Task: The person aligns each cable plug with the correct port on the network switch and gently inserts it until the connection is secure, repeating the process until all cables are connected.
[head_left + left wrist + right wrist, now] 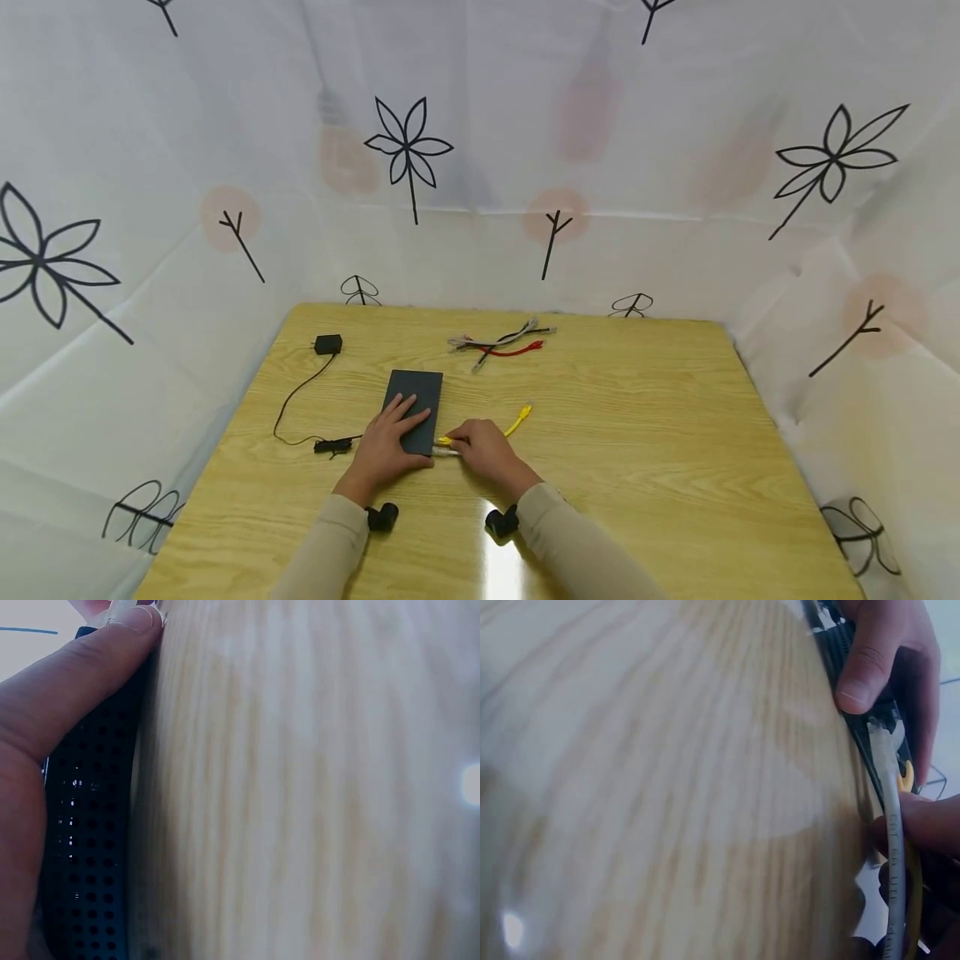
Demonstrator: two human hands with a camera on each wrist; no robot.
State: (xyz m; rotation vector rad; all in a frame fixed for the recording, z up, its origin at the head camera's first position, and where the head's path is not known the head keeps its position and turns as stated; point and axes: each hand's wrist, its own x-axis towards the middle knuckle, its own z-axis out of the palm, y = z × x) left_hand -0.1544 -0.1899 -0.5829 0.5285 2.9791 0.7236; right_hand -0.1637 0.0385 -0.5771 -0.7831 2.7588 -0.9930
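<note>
A dark flat box with perforated sides, like a network switch [417, 385], lies on the table left of centre. My left hand [384, 444] rests on its top with fingers spread, the thumb along the near edge. At the box's right side my right hand [486, 452] pinches a yellow network cable [519, 418] near one plug, its other end sticking out beyond the hand. A grey-white network cable [894, 855] runs from a port beside the yellow one, below my right fingers. Whether the yellow plug sits inside a port is hidden.
Several loose network cables [498, 343], grey, black and red, lie in a pile at the back. On the left, a black power adapter [327, 344] has a thin cord leading to a bundled section [332, 446] by the box. Patterned white cloth [480, 150] surrounds the table.
</note>
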